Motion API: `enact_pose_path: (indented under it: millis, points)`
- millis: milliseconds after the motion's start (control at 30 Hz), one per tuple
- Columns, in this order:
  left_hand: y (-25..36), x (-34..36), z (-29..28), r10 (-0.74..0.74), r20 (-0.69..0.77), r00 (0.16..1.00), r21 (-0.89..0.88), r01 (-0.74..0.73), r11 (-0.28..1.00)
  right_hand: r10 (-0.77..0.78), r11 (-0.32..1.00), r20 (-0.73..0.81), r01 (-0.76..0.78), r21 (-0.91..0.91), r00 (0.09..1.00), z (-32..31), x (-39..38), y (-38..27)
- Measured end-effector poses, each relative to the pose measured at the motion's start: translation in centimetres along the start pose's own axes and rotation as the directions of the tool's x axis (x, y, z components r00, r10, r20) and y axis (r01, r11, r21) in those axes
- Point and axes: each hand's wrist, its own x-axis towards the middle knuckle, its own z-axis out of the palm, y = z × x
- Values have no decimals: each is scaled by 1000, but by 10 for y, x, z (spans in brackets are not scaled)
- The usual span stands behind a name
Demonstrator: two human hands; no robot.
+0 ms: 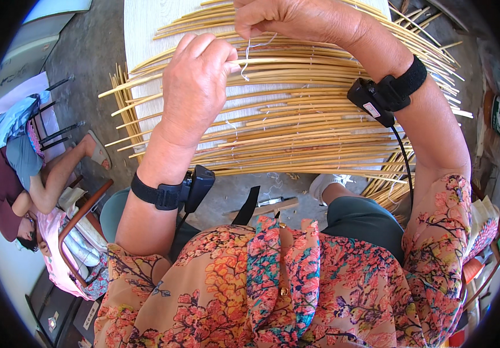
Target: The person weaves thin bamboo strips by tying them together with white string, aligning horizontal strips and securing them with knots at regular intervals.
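Observation:
A mat of thin, straw-coloured reed stalks (pixel 296 113) lies across the table, tied in rows with white string. Above its left part is my left hand (pixel 195 81), closed, with thumb and fingertips pinching a stalk near the mat's far side. My right hand (pixel 287 17) is at the top edge, its fingers pinched together on a white string (pixel 246 61). That string hangs between both hands over the stalks, with a loose end beside my left thumb. The right fingertips are partly cut off by the frame.
The pale table (pixel 145 37) has more stalks (pixel 122 87) under its left side and a bundle (pixel 389 188) at lower right. Another person (pixel 15 180) is at the left near a wooden-armed chair (pixel 73 223). A wooden piece (pixel 276 207) lies on the floor.

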Motion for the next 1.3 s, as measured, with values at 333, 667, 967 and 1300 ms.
enact_pose_path:
  millis: [333, 667, 967, 1300]
  points:
    - [-3, 1, 1, -32, 29, 999, -35, 33, 999, 12, 1000, 21, -11, -27, 1000, 4, 0, 6]
    - [-4, -2, 2, -43, 31, 999, -29, 44, 999, 93, 994, 22, -95, 56, 995, 7, 0, 2]
    - [-5, -1, 1, -47, 19, 999, -58, 48, 997, 311, 865, 65, -311, 395, 948, 10, 3, 2]
    - [-9, -2, 2, -48, 26, 999, -81, 50, 995, 217, 880, 90, -234, 413, 972, 19, 2, -6]
